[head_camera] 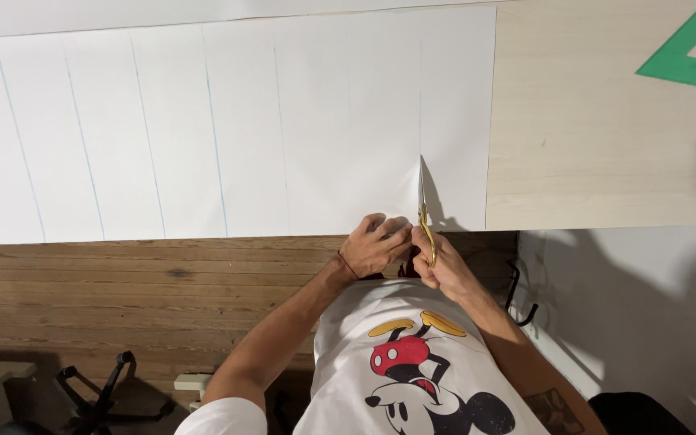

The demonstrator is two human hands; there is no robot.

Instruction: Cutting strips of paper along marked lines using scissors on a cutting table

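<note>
The right hand [443, 270] is gripping gold-handled scissors [424, 211], whose blades are standing in a cut along a blue line near the right end of the white paper [227, 121]. The left hand [374, 246] is pinching the paper's near edge just beside the cut. The paper is lying on the pale bench [598, 137], a green set square [690, 50] well apart.

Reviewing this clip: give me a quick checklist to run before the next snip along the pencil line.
1. Scissors gripped in right hand: ok.
2. Left hand holding the paper sheet edge beside the cut: ok.
3. Blades following the ruled line: ok, as far as visible.
4. Left fingers clear of blades: cannot tell, very close.
5. Green set square off the cutting path: ok.
</note>
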